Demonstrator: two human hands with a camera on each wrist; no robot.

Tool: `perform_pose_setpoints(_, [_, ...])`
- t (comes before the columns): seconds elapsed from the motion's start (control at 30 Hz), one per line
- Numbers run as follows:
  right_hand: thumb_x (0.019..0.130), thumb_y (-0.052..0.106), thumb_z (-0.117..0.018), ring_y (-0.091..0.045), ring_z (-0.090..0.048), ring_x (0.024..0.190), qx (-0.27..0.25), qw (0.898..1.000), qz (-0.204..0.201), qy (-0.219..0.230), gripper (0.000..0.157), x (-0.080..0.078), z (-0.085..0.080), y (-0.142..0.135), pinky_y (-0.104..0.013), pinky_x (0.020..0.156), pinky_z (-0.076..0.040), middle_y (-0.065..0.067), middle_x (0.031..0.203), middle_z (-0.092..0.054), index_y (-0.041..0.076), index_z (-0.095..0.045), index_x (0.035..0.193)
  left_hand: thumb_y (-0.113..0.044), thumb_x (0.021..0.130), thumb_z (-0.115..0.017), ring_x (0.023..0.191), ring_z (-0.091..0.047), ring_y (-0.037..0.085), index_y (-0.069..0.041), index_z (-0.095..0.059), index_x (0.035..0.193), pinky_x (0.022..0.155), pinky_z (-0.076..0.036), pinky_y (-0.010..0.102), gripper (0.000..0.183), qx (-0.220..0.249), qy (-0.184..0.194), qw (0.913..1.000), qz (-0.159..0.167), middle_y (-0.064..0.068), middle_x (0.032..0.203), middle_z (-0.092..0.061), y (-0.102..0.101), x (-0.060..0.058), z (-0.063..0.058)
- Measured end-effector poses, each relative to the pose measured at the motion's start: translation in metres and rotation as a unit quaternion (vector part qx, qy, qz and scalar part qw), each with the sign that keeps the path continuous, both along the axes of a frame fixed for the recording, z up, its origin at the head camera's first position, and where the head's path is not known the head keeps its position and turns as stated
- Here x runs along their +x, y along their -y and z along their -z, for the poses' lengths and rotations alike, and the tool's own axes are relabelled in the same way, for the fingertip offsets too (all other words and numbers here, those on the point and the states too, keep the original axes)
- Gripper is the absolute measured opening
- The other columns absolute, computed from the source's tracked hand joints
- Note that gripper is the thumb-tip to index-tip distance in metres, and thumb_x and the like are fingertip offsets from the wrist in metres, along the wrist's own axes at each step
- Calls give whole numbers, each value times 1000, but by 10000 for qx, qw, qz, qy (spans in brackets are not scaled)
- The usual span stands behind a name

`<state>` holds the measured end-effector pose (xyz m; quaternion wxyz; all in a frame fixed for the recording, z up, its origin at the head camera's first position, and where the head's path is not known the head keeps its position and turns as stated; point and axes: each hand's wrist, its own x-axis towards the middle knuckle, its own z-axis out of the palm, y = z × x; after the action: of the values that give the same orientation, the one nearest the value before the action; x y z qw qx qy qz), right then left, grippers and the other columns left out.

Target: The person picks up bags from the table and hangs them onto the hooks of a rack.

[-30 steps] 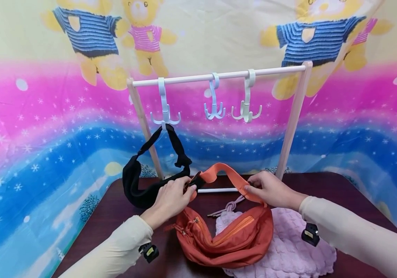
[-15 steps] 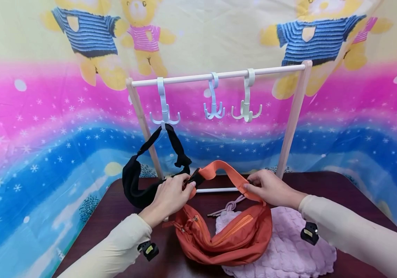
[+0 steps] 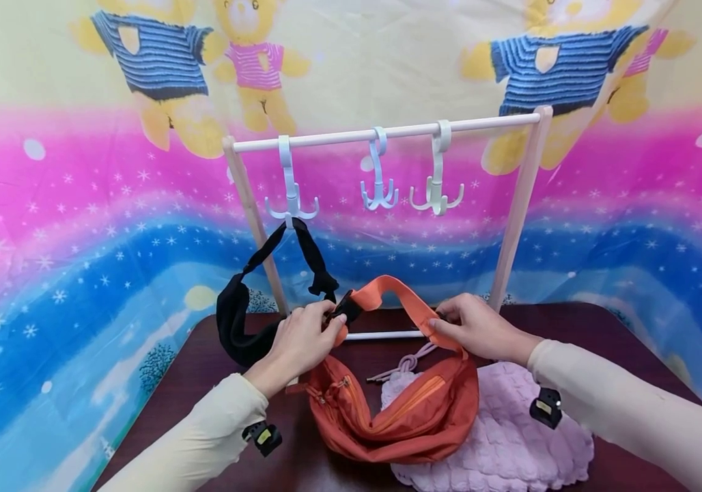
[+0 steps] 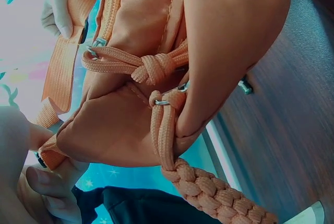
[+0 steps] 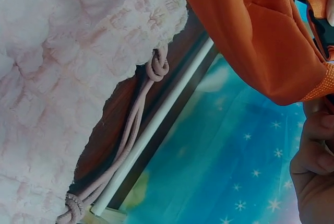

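An orange-red waist bag (image 3: 388, 437) hangs by its orange strap (image 3: 409, 304) between both hands, in front of the rack. My left hand (image 3: 302, 342) pinches the strap beside the black buckle (image 3: 346, 309). Gripping the strap's other end is my right hand (image 3: 480, 328), thumb on top. In the left wrist view, the bag's zipper (image 4: 112, 7) and a braided orange cord (image 4: 209, 198) show close up. A pink quilted drawstring bag (image 3: 529, 430) lies on the table, partly behind the waist bag. Behind my left hand hangs a black bag (image 3: 235, 321), partly covered.
A wooden rack (image 3: 351, 139) stands at the back of the dark table (image 3: 578, 335). From its bar hang a left hook (image 3: 290, 184) carrying the black bag's strap, a middle hook (image 3: 378, 178) and a right hook (image 3: 437, 178). A patterned cloth (image 3: 111, 273) forms the backdrop.
The waist bag and its strap have risen slightly. Both hands have moved up a little with it, still holding the strap. The rack and the black bag have stayed put.
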<state>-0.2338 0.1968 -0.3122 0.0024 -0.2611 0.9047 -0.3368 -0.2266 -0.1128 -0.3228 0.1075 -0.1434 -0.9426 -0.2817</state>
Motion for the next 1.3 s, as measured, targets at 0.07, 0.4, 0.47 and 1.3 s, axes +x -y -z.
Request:
perform_pose_setpoints(0.07, [101,20,-63,-6,-60,60,-8,10000,1,14,20,0,-1,0,-23,55,-47,2,75,-73,5,-75,105,-39,103,-58,55,-51,13,-17,-68,124,53,-38,32,32,21,20,10000,4,-5,68,-59,0,0,-1])
perform_pose_setpoints(0.4, [101,22,-63,-6,-57,60,-18,10000,-15,-37,20,-2,-9,3,-23,54,-44,2,76,-73,6,-75,104,-38,103,-57,56,-53,13,-16,-68,123,51,-40,31,32,188,-21,9998,17,-5,72,-63,2,-2,-8])
perform_pose_setpoints(0.47, [101,21,-64,-6,-57,60,-39,10000,-5,-37,19,-2,-9,4,-23,54,-45,2,76,-73,6,-75,103,-38,103,-57,56,-53,13,-16,-68,123,51,-40,31,31,175,-47,9998,22,-5,72,-63,2,-3,-8])
perform_pose_setpoints(1.3, [100,17,-63,-9,-63,63,-219,9996,61,-177,16,-7,-15,10,-25,56,-50,0,79,-75,8,-76,100,-39,103,-57,53,-54,15,-16,-66,128,50,-39,32,35,312,-104,9995,17,-3,66,-62,7,-1,-24])
